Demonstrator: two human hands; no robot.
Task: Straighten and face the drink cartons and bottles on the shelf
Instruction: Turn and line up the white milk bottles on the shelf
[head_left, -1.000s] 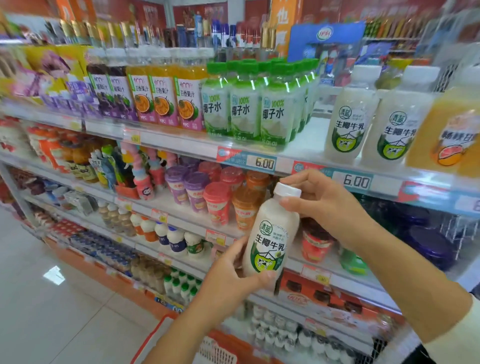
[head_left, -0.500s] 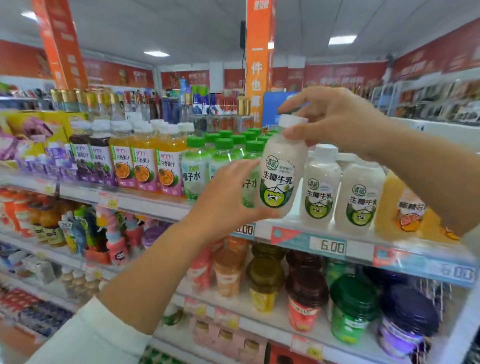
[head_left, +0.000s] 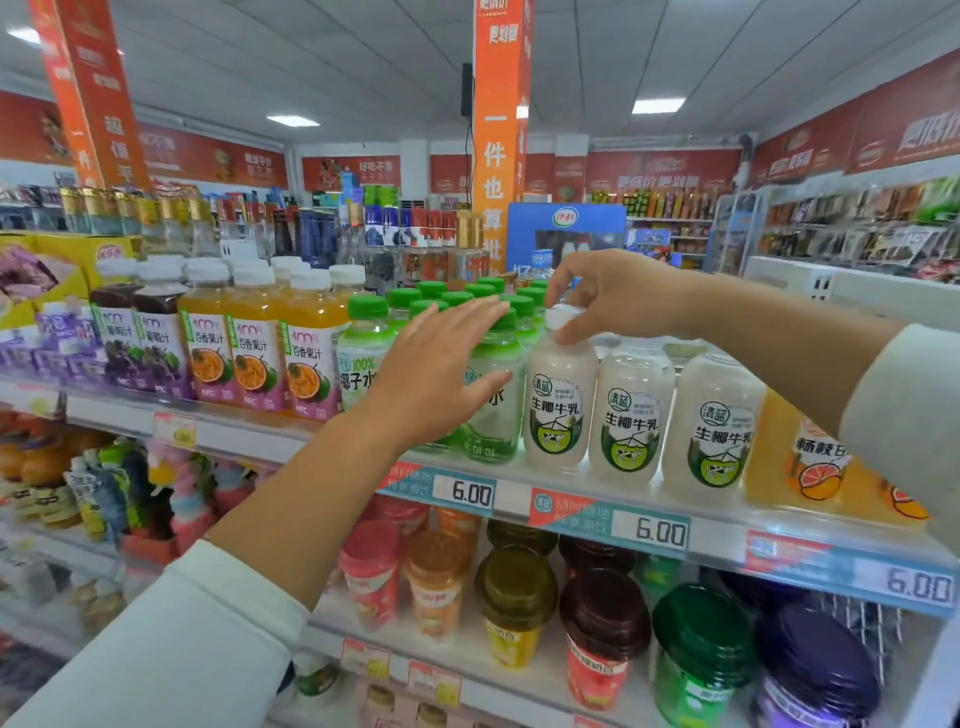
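My right hand (head_left: 618, 296) pinches the white cap (head_left: 562, 313) of a milk bottle (head_left: 558, 405), thumb and fingertips curled round the cap from above. The milk bottle stands upright at the front edge of the top shelf (head_left: 514, 496), and its green cow label faces out. It is the leftmost of three alike. A second milk bottle (head_left: 631, 415) stands just beside it on its right, then a third milk bottle (head_left: 714, 431), both with labels forward, in one row. Close on its left stands a green-capped coconut water bottle (head_left: 493, 421).

My left hand (head_left: 441, 374) is open, fingers straight and together, palm toward the coconut water row. The thumb lies across the front of that coconut water bottle; I can't tell if it touches. It holds nothing.

Further left on the same shelf are passion fruit juice bottles (head_left: 306, 358), then dark grape juice bottles (head_left: 140, 343), all with white caps and labels forward. At far right is an orange drink bottle (head_left: 815, 457), partly behind my right sleeve (head_left: 909, 415). Price tags (head_left: 649, 530) on the shelf rail read 6.00. The shelf below holds lidded cups and jars (head_left: 514, 603) in red, orange, yellow, green and purple.
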